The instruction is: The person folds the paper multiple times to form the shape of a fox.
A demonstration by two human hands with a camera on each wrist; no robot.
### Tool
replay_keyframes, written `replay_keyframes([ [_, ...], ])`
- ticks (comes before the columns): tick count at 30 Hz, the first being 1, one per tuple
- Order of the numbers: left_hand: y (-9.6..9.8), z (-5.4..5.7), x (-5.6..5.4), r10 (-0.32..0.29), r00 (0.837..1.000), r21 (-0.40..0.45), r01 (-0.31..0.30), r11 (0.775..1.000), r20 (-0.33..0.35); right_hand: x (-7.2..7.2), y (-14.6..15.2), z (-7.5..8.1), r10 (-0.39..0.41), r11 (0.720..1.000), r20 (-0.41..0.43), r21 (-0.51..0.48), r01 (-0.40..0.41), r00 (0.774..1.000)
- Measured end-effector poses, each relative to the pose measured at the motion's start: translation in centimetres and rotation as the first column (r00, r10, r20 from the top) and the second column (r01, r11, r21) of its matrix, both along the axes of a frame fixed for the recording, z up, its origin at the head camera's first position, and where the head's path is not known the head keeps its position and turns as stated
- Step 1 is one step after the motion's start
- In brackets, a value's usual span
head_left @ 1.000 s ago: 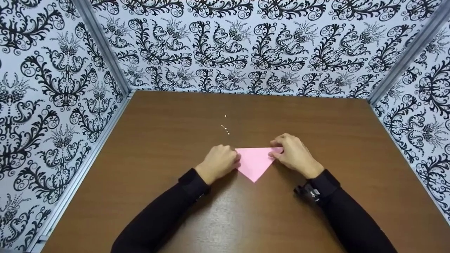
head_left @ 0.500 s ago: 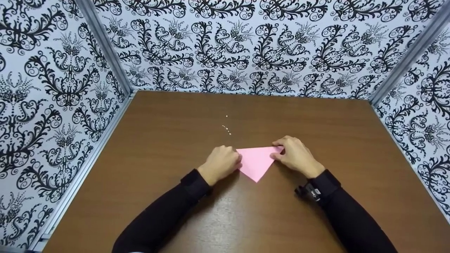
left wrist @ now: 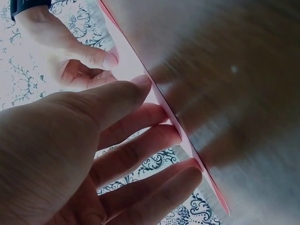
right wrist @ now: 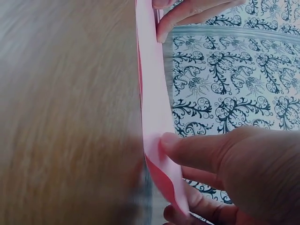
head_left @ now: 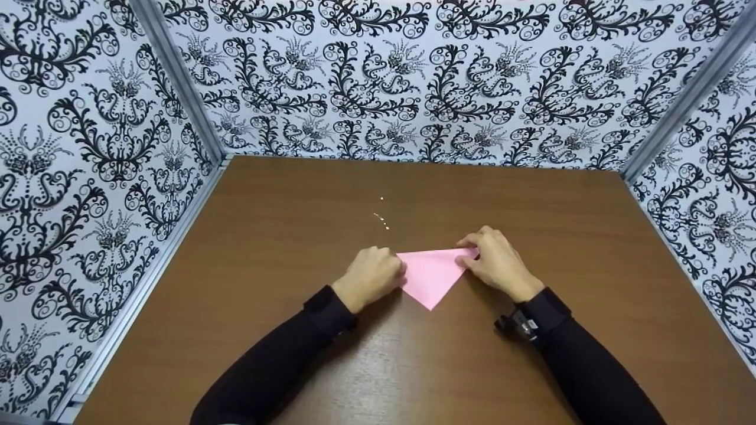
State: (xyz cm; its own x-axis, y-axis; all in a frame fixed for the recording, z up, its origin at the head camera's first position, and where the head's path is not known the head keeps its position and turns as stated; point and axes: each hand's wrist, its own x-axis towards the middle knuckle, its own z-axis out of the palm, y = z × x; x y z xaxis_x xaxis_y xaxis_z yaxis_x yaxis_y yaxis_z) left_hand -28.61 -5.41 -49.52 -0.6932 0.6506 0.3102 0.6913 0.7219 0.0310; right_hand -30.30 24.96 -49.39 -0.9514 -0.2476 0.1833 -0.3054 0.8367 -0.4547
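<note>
A sheet of pink paper (head_left: 430,278), folded into a triangle, lies between the two hands with one point toward the person. At its left corner my left hand (head_left: 371,274) pinches the paper, the thumb on one face and the fingers along the edge in the left wrist view. My right hand (head_left: 498,261) holds the opposite corner between thumb and fingers. Seen from the right wrist, the paper (right wrist: 153,84) stands edge-on with its layers slightly parted, and the corner bends beside the right thumb (right wrist: 173,140). The left corner is hidden under the left hand in the head view.
Brown wooden table (head_left: 283,206) under both hands. Several small white specks (head_left: 383,221) lie beyond the paper. Black-and-white patterned walls (head_left: 378,77) with grey metal posts (head_left: 177,77) enclose the back and sides.
The paper's top edge tilts slightly more, its right end higher in the head view. Both hands keep their hold, and the head view has shifted a little.
</note>
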Motion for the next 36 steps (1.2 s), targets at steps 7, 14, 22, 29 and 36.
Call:
replay_keyframes([
  [7,0.1,-0.2,-0.3,0.002,1.0,-0.009,-0.003,1.0,-0.014,0.1,0.1,0.1,-0.021,0.999,-0.027,-0.029,0.02,0.999],
  [14,-0.2,-0.2,-0.4,0.01,1.0,-0.039,-0.01,0.999,0.008,-0.2,0.3,0.0,0.032,0.994,-0.075,-0.098,-0.039,0.997],
  [22,-0.6,0.7,-0.8,0.028,1.0,0.107,-0.027,0.994,-0.006,0.2,0.2,1.2,0.014,0.983,-0.056,-0.181,-0.024,0.998],
  [29,-0.1,3.2,-1.2,0.047,0.992,0.253,-0.018,0.967,-0.113,0.7,0.2,2.8,-0.001,0.973,-0.078,-0.231,-0.017,0.997],
  [36,0.5,5.9,-2.2,0.008,0.999,0.305,0.002,0.952,-0.032,1.3,-0.3,4.2,0.004,0.96,-0.137,-0.276,-0.043,0.991],
])
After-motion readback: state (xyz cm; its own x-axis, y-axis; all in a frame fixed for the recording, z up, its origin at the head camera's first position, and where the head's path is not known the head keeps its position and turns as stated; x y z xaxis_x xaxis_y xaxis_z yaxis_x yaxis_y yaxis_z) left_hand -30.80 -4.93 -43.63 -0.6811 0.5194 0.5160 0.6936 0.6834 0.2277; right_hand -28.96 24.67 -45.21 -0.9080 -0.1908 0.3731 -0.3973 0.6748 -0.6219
